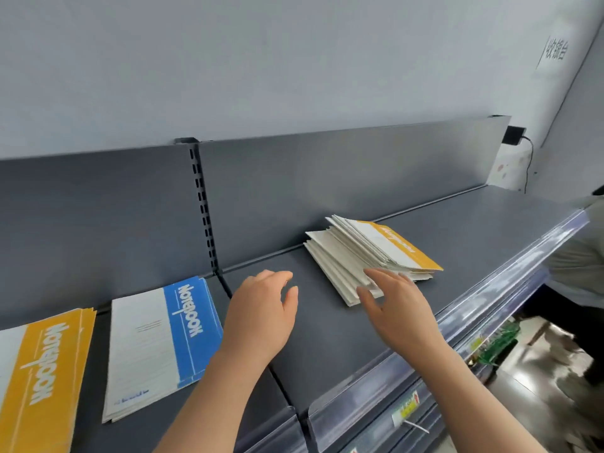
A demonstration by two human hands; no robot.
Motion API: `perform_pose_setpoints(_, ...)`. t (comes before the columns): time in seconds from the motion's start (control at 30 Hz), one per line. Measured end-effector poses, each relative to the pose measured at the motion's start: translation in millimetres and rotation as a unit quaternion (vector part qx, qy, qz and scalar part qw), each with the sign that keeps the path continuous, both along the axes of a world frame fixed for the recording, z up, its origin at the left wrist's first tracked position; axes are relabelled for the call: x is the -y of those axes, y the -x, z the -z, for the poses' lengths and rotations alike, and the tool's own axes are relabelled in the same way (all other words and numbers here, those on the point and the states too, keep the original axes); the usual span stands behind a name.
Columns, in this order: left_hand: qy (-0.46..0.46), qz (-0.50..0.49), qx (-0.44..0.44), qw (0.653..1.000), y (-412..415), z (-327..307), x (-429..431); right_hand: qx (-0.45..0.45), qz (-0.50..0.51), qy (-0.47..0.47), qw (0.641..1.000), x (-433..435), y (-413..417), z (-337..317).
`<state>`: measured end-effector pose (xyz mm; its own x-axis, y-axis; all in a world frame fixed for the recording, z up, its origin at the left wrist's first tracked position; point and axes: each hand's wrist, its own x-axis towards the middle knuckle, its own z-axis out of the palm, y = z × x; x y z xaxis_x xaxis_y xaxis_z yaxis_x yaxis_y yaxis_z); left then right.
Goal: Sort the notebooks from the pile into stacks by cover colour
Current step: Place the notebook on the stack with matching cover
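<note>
Yellow stack point(42, 371) and blue stack point(163, 341) were begun on the shelf point(474, 230); the pile point(369, 253) looked largely unsorted. Left hand point(261, 318) hovered, grip open; right hand point(395, 308), likewise open, touched the pile.

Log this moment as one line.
left hand: open, empty, above shelf | right hand: open, at pile near edge | pile top: yellow cover | sorted: yellow stack, blue stack

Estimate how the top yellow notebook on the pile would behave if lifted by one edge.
Probably floppy: the yellow notebook looks thin and soft-covered, so it may sag. Likely light, since many fit in the low pile. It may slide rather than lift cleanly, as the pile is fanned askew.
</note>
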<state>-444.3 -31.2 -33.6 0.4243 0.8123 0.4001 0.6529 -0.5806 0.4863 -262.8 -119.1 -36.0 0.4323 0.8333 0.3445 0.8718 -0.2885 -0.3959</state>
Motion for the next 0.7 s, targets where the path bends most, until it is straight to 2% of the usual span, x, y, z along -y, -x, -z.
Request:
perform_pose_setpoints(0.27, 0.03, 0.016, 0.037, 0.999, -103.2, -1.0, -15.7, -0.038, 0.02, 0.018, 0.999, -30.7, -125.1, 5.7)
perform_pose_setpoints(0.4, 0.038, 0.004, 0.054, 0.998, -160.4, -5.8, -20.1, -0.071, -0.007, 0.058, 0.996, -52.5, -182.7, 21.9)
perform_pose_setpoints(0.57, 0.073, -0.036, 0.005, 0.997, -207.9, 5.5, -29.7, -0.105, -0.084, 0.079, 0.988, -67.0, -218.7, 35.4)
perform_pose_setpoints(0.7, 0.1, -0.093, 0.062, 0.989, -217.9, 11.3, -27.3, -0.081, -0.16, 0.054, 0.982, -73.7, -222.3, 43.6)
